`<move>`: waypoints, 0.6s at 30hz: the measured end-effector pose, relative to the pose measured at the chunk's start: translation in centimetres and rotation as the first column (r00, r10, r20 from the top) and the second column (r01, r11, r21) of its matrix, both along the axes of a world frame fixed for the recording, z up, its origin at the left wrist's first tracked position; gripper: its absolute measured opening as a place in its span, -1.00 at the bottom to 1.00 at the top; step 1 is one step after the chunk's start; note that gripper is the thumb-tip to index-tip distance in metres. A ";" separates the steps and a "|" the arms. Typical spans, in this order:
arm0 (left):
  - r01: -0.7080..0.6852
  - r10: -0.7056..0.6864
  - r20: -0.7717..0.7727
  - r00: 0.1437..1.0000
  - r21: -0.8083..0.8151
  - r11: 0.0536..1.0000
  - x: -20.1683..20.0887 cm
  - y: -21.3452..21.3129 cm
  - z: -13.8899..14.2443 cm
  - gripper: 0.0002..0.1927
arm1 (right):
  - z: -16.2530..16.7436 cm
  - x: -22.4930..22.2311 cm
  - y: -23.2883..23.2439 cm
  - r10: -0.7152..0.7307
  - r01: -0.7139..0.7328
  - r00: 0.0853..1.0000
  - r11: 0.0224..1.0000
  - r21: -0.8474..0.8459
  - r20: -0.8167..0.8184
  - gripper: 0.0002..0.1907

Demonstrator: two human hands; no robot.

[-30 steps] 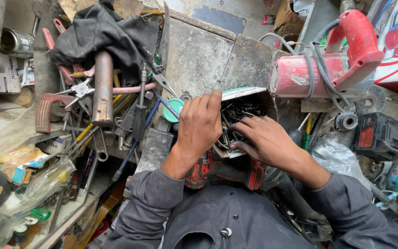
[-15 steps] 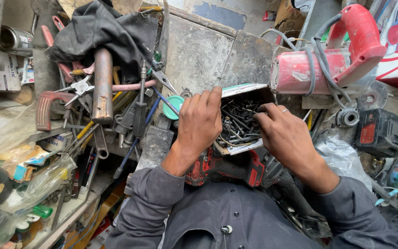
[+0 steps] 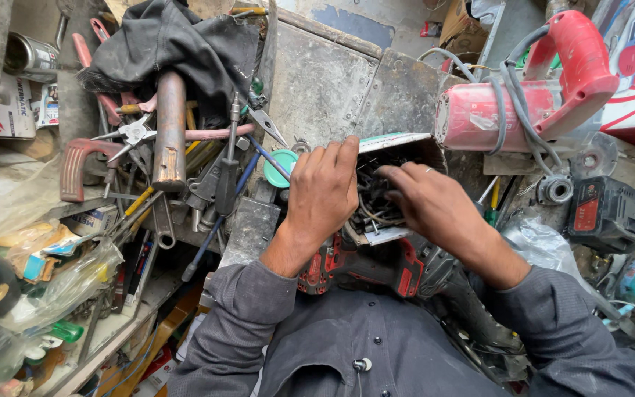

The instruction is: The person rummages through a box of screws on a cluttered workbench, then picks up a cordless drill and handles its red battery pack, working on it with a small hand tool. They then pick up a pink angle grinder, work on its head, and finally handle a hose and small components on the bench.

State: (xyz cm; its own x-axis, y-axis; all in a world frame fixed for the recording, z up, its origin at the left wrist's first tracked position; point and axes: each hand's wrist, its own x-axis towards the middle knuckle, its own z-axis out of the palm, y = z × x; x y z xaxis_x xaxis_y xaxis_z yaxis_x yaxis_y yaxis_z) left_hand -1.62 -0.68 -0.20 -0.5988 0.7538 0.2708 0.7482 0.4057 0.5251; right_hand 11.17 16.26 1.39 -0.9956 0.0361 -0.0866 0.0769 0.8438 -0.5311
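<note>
My left hand grips the left edge of a small open cardboard box full of dark screws. My right hand reaches into the box from the right, its fingertips down among the screws; whether it pinches any is hidden. The box rests on a red and black power drill lying across my lap.
A heap of hand tools with pliers, screwdrivers and a rusty pipe lies at the left under a black cloth. A red power saw sits at the upper right, a black battery pack below it. Cluttered shelves fill the left side.
My right hand has slid from the lower right of the box up and into it, fingers now among the screws. My left hand keeps its hold on the box edge.
</note>
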 end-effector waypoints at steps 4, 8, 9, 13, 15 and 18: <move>0.007 -0.006 -0.018 1.000 0.011 1.000 0.0 0.1 0.0 -0.57 | 0.6 -0.1 1.3 -0.082 0.084 0.996 0.994 0.073 -0.037 -0.54; 0.006 -0.006 -0.013 1.000 0.006 1.000 0.0 0.1 0.1 -0.58 | 1.9 0.3 0.8 -0.138 0.149 0.987 0.978 0.144 -0.084 -0.57; 0.006 -0.006 -0.015 1.000 0.004 1.000 0.0 0.1 0.1 -0.58 | 2.2 0.4 0.5 -0.147 0.164 0.984 0.972 0.171 -0.105 -0.57; -0.002 0.002 -0.009 1.000 0.003 1.000 0.0 0.1 0.1 -0.57 | 3.3 1.0 -0.5 -0.013 0.045 0.978 0.987 0.153 -0.206 -0.68; 0.002 -0.002 -0.005 1.000 0.008 1.000 0.1 0.2 0.2 -0.57 | 3.1 0.8 -0.7 0.135 -0.132 0.988 0.990 0.048 -0.076 -0.75; 0.000 0.000 -0.005 1.000 0.007 1.000 0.0 0.2 0.1 -0.58 | 1.5 -0.4 -1.2 0.279 -0.279 0.957 0.960 0.009 -0.078 -0.64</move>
